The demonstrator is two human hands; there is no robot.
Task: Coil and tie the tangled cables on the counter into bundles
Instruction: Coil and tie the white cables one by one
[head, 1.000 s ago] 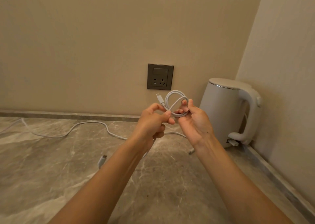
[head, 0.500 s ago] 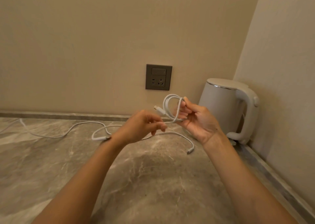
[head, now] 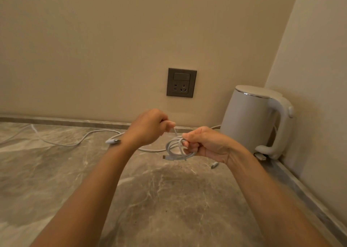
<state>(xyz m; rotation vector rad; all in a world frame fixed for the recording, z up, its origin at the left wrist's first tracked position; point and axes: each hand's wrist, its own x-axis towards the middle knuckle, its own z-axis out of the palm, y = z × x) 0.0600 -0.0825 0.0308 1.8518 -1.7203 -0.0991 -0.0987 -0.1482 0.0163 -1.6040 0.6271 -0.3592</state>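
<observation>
A small coil of white cable (head: 177,151) hangs from my right hand (head: 204,143), whose fingers are closed through its loops above the marble counter (head: 154,199). One plug end (head: 165,157) sticks out at the coil's lower left. My left hand (head: 148,127) pinches the cable's free end (head: 175,131) just above and left of the coil. A second white cable (head: 75,143) lies loose along the back of the counter, with a plug (head: 112,141) beside my left wrist. Another plug tip (head: 214,165) rests on the counter under my right wrist.
A white electric kettle (head: 253,119) stands in the back right corner. A grey wall socket (head: 181,82) is on the back wall above the counter. The side wall closes off the right edge.
Both hands have dropped lower toward the counter. The coil has turned from upright to hanging below my right hand, and my left hand has risen to pinch the free end above it.
</observation>
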